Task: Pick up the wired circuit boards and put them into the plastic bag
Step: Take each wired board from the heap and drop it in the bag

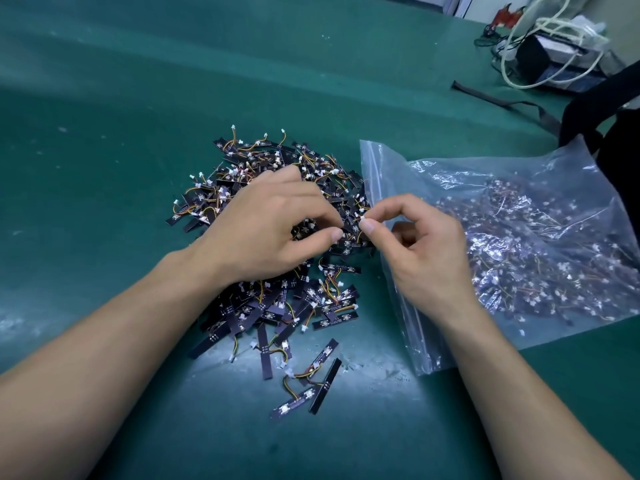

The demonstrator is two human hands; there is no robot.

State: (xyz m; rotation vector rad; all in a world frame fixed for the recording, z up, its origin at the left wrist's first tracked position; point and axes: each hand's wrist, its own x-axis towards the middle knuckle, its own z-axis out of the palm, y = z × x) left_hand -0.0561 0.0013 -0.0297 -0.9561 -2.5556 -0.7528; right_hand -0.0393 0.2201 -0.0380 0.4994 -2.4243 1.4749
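Note:
A heap of small black wired circuit boards with orange-yellow wires and white plugs lies on the green table. My left hand rests on top of the heap, its fingers curled into the boards and its thumb against a white plug. My right hand hovers at the heap's right edge, over the mouth of the clear plastic bag, and pinches a white plug between thumb and forefinger. The bag lies flat to the right with many boards inside it. A few loose boards lie nearer to me.
The green mat covers the whole table. At the far right stand a black box with coiled white cable, a grey strap and a dark bag.

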